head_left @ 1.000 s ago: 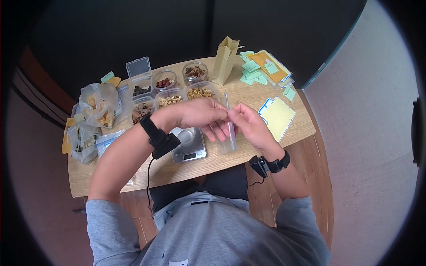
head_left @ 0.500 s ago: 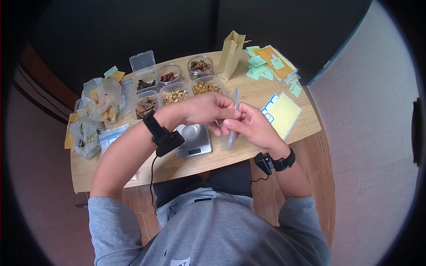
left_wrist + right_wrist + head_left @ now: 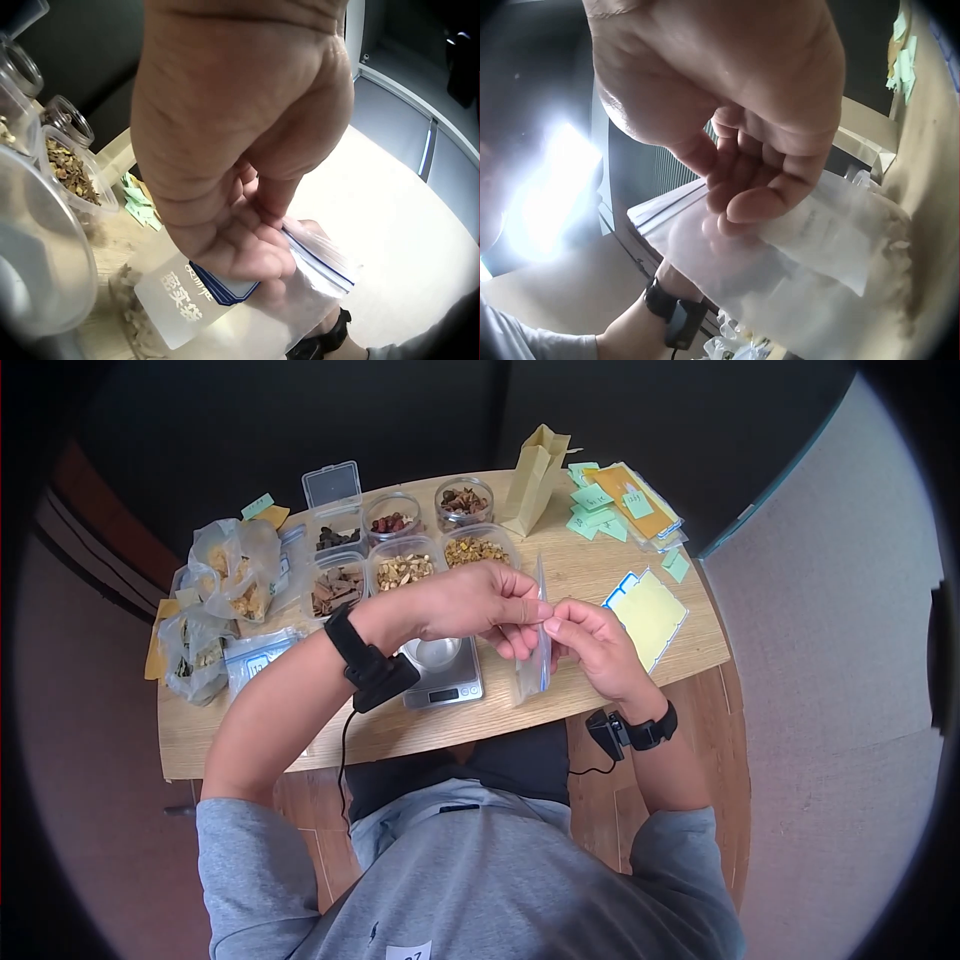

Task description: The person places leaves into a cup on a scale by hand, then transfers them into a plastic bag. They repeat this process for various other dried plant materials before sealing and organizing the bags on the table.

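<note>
A clear zip-lock bag point(image 3: 530, 680) hangs upright between both hands over the table, its zip strip point(image 3: 319, 259) edged with blue lines. Pale pieces point(image 3: 135, 315) lie in its bottom, and a white panel with printed characters point(image 3: 176, 300) shows on its side. My left hand point(image 3: 475, 602) pinches the strip between thumb and fingers. Close beside it, my right hand point(image 3: 605, 650) pinches the same strip, fingertips nearly meeting the left thumb. In the right wrist view, the fingers point(image 3: 761, 206) curl at the top edge of the bag. A digital scale point(image 3: 463, 688) with a round dish point(image 3: 436, 653) sits just left of the bag.
Several tubs and jars of dried pieces point(image 3: 405, 570) stand behind the left hand. Plastic bags point(image 3: 235, 570) lie at the left. A paper bag point(image 3: 532, 485) stands at the back, near green notes point(image 3: 592, 515) and envelopes point(image 3: 635, 500). A yellow sheet point(image 3: 650, 615) lies at the right.
The right thumb has drawn back from across the left fingers to the strip. The bag's strip, tilted half a second ago, now faces more edge-on. The head view has shifted slightly.
</note>
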The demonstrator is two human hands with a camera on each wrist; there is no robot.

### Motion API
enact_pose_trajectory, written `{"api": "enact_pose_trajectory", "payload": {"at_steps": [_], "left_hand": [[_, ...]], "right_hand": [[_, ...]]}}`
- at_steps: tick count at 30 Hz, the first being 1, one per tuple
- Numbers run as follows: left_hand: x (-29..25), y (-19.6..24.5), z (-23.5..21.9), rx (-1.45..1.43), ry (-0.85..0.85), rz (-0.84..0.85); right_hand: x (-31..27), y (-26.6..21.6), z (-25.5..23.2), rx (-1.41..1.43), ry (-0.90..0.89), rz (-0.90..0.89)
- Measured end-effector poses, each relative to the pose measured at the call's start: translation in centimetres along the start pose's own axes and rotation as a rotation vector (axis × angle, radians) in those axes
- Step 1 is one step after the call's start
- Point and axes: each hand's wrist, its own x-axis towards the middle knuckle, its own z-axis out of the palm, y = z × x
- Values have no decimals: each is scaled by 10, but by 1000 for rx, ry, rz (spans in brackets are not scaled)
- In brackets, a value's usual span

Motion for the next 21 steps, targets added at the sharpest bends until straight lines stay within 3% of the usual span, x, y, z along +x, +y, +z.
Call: {"api": "enact_pose_trajectory", "payload": {"at_steps": [7, 12, 21], "left_hand": [[-7, 1, 9, -127, -12, -19], [-6, -2, 8, -73, -17, -24], [-8, 1, 11, -20, 3, -30]], "right_hand": [[-5, -9, 10, 61, 34, -17], [-5, -16, 14, -268, 47, 29], [-4, -32, 4, -144, -60, 103]]}}
